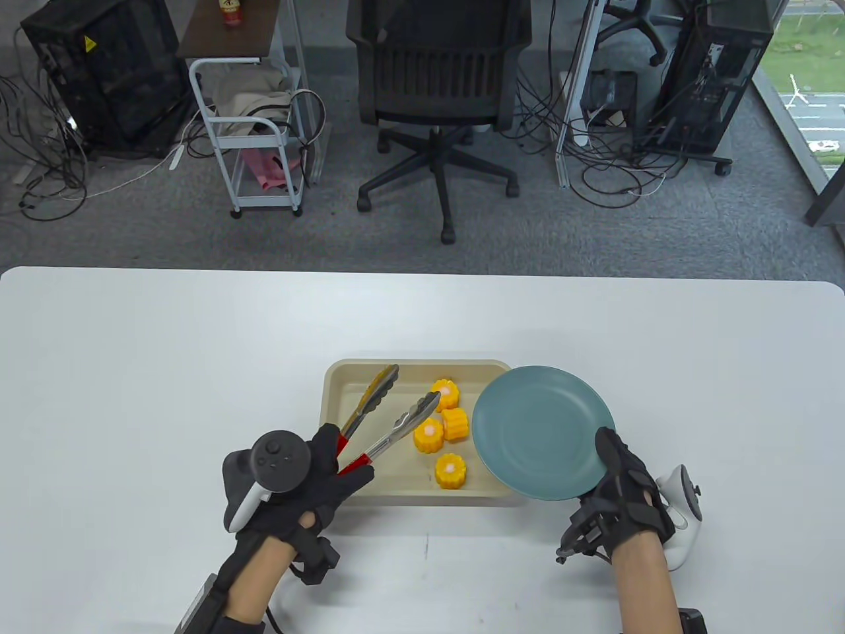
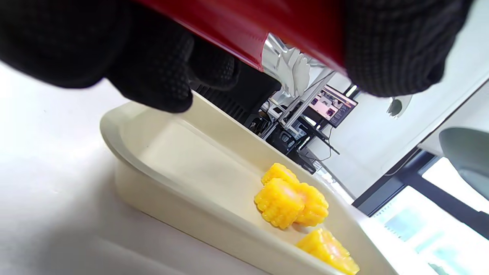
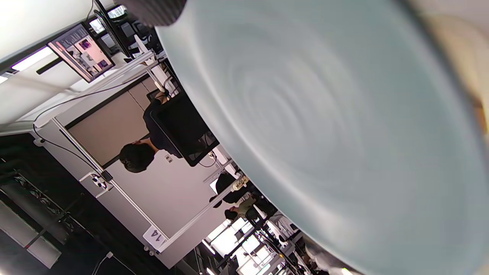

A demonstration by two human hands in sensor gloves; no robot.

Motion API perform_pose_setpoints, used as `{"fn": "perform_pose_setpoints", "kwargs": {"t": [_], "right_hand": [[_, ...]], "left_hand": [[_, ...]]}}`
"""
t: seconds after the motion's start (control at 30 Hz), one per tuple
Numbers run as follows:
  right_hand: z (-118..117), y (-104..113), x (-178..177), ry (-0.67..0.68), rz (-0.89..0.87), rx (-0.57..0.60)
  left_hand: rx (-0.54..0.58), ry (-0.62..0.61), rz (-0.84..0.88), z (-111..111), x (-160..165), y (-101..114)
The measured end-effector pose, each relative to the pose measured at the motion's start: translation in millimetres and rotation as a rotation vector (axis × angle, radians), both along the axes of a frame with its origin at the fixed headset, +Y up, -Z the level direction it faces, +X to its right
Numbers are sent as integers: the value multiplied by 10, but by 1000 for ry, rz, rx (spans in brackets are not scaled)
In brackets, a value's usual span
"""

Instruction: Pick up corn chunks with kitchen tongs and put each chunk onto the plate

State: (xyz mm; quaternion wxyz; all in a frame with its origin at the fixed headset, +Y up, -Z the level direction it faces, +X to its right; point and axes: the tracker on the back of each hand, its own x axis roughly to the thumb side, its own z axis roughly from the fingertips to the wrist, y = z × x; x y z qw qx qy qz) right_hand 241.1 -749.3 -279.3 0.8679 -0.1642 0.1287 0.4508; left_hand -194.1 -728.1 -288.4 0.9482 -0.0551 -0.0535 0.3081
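The left hand (image 1: 310, 489) grips the red-handled steel kitchen tongs (image 1: 386, 422) by their handles, and the two arms stand spread wide over the beige plastic tray (image 1: 337, 383), holding nothing. One tip hangs by the tray's far left corner, the other just beside the cluster of yellow corn chunks (image 1: 443, 422). All four chunks lie in the right half of the tray: three bunched close together, the fourth (image 1: 451, 471) apart near the near edge.

The right hand (image 1: 624, 485) pinches the near right rim of the round teal plate (image 1: 541, 432), which seems held off the white table (image 1: 132, 370) and overlaps the tray's right edge.

The likeliest trouble is the crowding. With three chunks nearly touching, a tong arm coming down between them could shove a neighbour aside or catch two at once. The chunks are ribbed and rounded, so a squeeze off-centre would probably let one roll or squirt out (the lone chunk looks the easier first pick). The plate is a second risk: gripped at one rim only, it may tip when a chunk lands on its far side, and the chunk could roll off.
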Motion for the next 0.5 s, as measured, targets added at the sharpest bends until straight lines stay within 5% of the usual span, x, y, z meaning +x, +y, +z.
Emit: {"fn": "perform_pose_setpoints", "kwargs": {"t": [0.5], "right_hand": [[-15,-22,-33,37,36,-4]], "left_hand": [[-33,10,-266,11,246,-18]]}}
